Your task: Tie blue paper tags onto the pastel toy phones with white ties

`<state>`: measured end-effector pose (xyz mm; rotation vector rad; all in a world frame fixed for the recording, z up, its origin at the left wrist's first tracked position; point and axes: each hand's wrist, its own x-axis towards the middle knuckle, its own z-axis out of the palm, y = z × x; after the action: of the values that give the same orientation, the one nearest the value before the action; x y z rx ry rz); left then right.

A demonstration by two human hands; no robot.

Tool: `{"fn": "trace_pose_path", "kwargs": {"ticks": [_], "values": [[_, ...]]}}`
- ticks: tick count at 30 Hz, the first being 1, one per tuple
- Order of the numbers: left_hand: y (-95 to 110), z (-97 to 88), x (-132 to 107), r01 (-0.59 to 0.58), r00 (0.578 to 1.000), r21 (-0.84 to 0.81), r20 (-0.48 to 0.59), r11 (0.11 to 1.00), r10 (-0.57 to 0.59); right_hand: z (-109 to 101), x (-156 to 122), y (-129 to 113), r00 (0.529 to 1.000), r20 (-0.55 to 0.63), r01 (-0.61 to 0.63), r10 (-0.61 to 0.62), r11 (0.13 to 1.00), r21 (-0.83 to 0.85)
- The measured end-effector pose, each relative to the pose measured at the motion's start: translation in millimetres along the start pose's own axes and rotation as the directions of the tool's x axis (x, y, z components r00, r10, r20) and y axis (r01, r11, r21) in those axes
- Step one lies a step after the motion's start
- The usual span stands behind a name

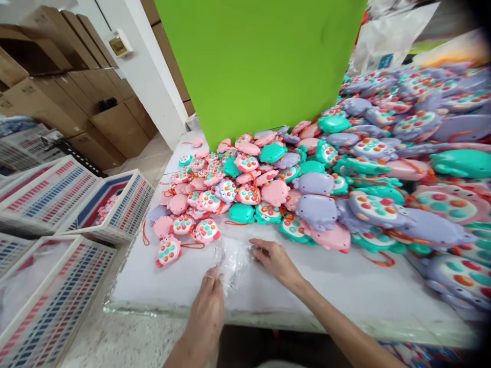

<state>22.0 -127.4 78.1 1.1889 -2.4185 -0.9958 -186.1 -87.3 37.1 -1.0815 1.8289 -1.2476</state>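
A crumpled clear plastic bag [233, 260] lies between my two hands, just above or on the white tabletop. My left hand [209, 301] pinches its near left edge. On the other side, my right hand [276, 259] has its fingers and thumb closed at the bag's right edge. Just past the bag, a pink animal-shaped toy [206, 231] with colored buttons lies face up, and another pink toy [169, 250] is to its left. Purple, teal and pink toys [316, 209] with orange cord loops are heaped beyond my hands.
A green panel [264, 66] rises behind the heap. The toy pile spreads far to the right. White plastic baskets [130, 204] stand on the floor at left, with cardboard boxes [118, 125] stacked behind. The table's front edge [153, 309] runs below my hands.
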Motion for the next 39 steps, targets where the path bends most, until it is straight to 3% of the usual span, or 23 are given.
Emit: {"fn": "trace_pose_path", "kwargs": {"ticks": [3,7,11,14,18,23,32,35,39], "values": [[12.0,-6.7,12.7,0.089,0.996,-0.239,0.001,0.967,-0.091,5.2,-2.2,2.5,0.999,0.009,-0.048,0.047,0.996,0.076],[17.8,-15.5,29.8,0.059,0.998,-0.267,0.051,0.962,-0.047,4.5,-5.2,6.2,0.996,0.009,-0.094,0.094,0.982,0.165],[9.2,-15.5,37.8,-0.046,0.994,-0.121,0.088,0.992,0.057,4.4,-7.9,9.2,0.992,0.003,-0.122,0.125,0.962,0.245],[0.7,-6.5,38.8,-0.124,0.988,0.095,0.103,0.988,0.114,5.2,-10.6,10.8,0.99,-0.006,-0.131,0.138,0.95,0.285],[-10.3,10.8,42.2,-0.264,0.964,0.453,0.142,0.852,0.223,5.4,-14.7,12.0,0.99,-0.003,-0.135,0.144,0.936,0.326],[-12.0,24.0,52.6,-0.297,0.955,0.56,0.175,0.774,0.24,2.1,-18.0,14.1,0.986,-0.007,-0.157,0.169,0.93,0.331],[8.5,22.9,51.8,-0.376,0.926,0.513,0.209,0.771,0.313,-8.2,-24.5,14.9,0.985,0.005,-0.166,0.171,0.946,0.279],[17.7,22.2,47.6,-0.372,0.928,0.471,0.188,0.8,0.322,-14.7,-28.9,18.3,0.986,0.012,-0.162,0.163,0.959,0.231],[24.7,19.3,46.0,-0.311,0.949,0.303,0.15,0.901,0.277,-20.3,-34.4,22.4,0.988,0.028,-0.152,0.149,0.971,0.182]]}}
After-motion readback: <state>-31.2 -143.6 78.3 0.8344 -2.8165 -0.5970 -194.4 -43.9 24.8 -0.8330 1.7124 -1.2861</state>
